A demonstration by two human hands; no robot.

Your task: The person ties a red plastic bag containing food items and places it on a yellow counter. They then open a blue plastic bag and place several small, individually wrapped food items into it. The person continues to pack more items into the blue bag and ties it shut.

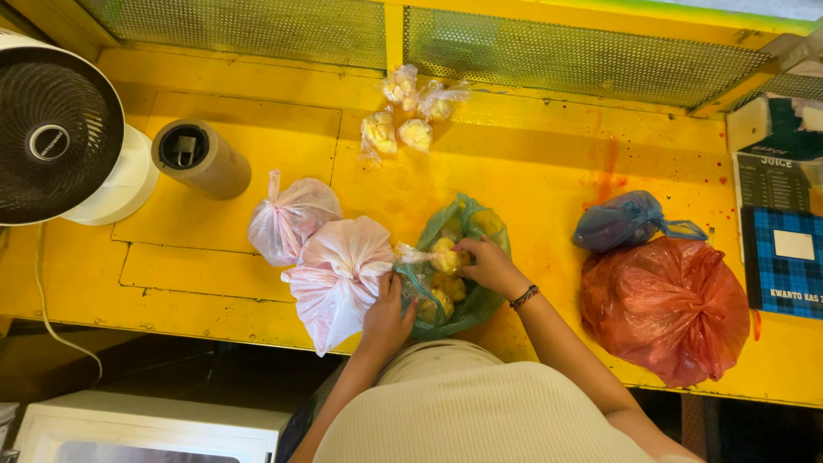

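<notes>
An open green plastic bag [474, 302] lies on the yellow counter [531, 171] right in front of me, filled with several small clear packets of yellow food. My right hand [489, 264] reaches into the bag and grips one small packet [444, 255]. My left hand [387, 319] holds the bag's near left rim. Two tied pinkish-white plastic bags [336, 274] [290, 219] sit just left of the green bag.
Several small packets of yellow food [403, 116] lie at the back by the mesh wall. A blue bag [619, 221] and a big red bag [667, 307] sit at the right. A fan [51, 129] and a brown tape roll [199, 157] stand at the left; boxes [782, 206] far right.
</notes>
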